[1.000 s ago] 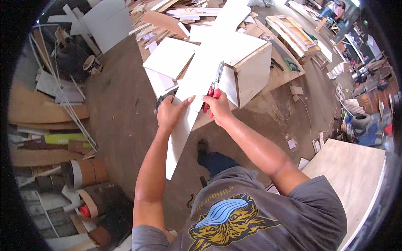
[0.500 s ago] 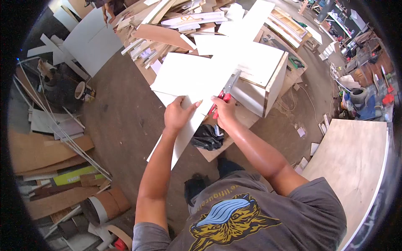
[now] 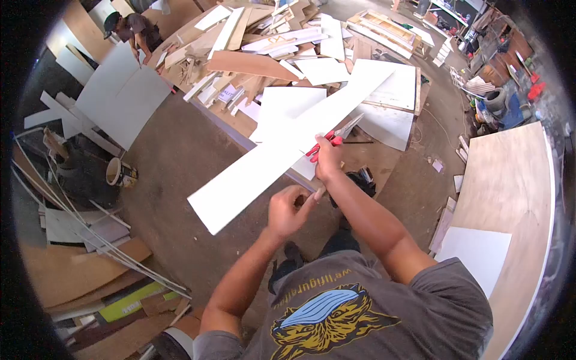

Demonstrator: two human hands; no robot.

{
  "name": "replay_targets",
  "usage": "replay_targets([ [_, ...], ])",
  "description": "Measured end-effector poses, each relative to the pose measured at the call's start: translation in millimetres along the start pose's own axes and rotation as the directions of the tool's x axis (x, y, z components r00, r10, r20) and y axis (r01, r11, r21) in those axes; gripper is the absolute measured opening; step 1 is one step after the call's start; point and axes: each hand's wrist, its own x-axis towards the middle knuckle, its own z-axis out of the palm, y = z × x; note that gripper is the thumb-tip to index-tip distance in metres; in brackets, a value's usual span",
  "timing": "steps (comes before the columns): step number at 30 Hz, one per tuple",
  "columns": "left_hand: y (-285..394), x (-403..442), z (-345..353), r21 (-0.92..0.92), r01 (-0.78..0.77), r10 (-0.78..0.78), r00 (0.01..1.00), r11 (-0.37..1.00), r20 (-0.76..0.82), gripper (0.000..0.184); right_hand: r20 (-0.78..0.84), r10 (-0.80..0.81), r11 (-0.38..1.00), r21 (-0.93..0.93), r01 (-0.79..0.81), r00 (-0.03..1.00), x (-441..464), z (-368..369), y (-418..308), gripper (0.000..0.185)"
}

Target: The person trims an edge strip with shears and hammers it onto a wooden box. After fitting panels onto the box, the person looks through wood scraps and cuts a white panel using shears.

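Observation:
My right hand point(image 3: 327, 159) is closed around red-handled scissors point(image 3: 347, 128), their grey blades pointing up and right, slightly parted. The scissors lie against the lower edge of a long white strip point(image 3: 258, 180), which runs diagonally from the lower left over the worktable. Whether my right fingers also grip the strip is hidden. My left hand point(image 3: 289, 210) is off the strip, below it and near my right wrist. Its fingers are curled, thumb pointing right; whatever lies at the fingertips is too small to name. White panels point(image 3: 291, 108) lie beneath the strip's far part.
Wood offcuts point(image 3: 270, 45) are heaped across the worktable. A white box-like piece point(image 3: 390, 90) stands at its right. A black bag point(image 3: 362, 183) is beside my right forearm. Another person point(image 3: 135, 33) works at the far left. A large plywood sheet point(image 3: 498, 192) leans at right.
My left hand has come off the strip and moved down and right. The strip has shifted, its near end swinging out left and up. The scissors stay in my right hand.

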Motion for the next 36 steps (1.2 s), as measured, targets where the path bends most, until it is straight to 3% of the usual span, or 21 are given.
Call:
replay_targets([
  [3,-44,-7,-1,-0.407,0.217,-0.262,0.963,0.887,-0.058,0.040,-0.047,-0.082,0.995,0.044,0.084,0.995,-21,35,7,0.015],
  [4,-54,1,-16,-0.455,0.229,-0.271,0.962,0.861,-0.028,0.046,-0.036,-0.084,0.995,0.041,0.086,0.996,-28,43,7,0.017],
  [7,-59,34,-44,-0.873,0.086,-0.395,0.910,0.481,-0.128,0.051,-0.045,-0.102,0.992,0.071,0.105,0.994,-38,66,19,0.019],
  [10,-43,61,-86,-0.877,0.133,-0.421,0.903,0.463,-0.085,0.051,0.024,-0.082,0.997,0.019,0.081,0.996,-41,81,26,0.018],
  [14,-72,89,-109,-0.934,0.112,-0.421,0.906,0.339,-0.044,0.046,0.069,-0.042,0.997,-0.058,0.046,0.997,-23,100,41,0.012],
  [17,-100,121,-120,-0.955,0.090,-0.420,0.906,0.283,-0.039,0.049,0.223,-0.002,0.991,-0.133,0.032,0.975,-1,111,45,0.022],
  [20,-106,156,-134,-0.950,0.096,-0.432,0.901,0.297,-0.044,0.050,0.253,-0.086,0.977,-0.168,0.131,0.964,25,124,60,0.036],
  [23,-122,194,-140,-0.933,0.109,-0.405,0.913,0.343,-0.042,0.053,0.322,0.031,0.960,-0.275,0.062,0.946,40,125,59,0.048],
  [27,-150,246,-144,-0.922,0.145,-0.405,0.914,0.358,-0.013,0.056,0.265,0.253,0.846,-0.527,-0.080,0.930,54,121,70,0.043],
  [31,-169,277,-149,-0.904,0.210,-0.463,0.886,0.374,0.014,0.055,0.312,0.393,0.809,-0.565,-0.163,0.865,62,118,79,0.034],
  [36,-227,305,-150,-0.928,0.257,-0.534,0.842,0.269,0.078,0.049,0.353,0.552,0.775,-0.552,-0.308,0.755,84,119,112,0.025],
])
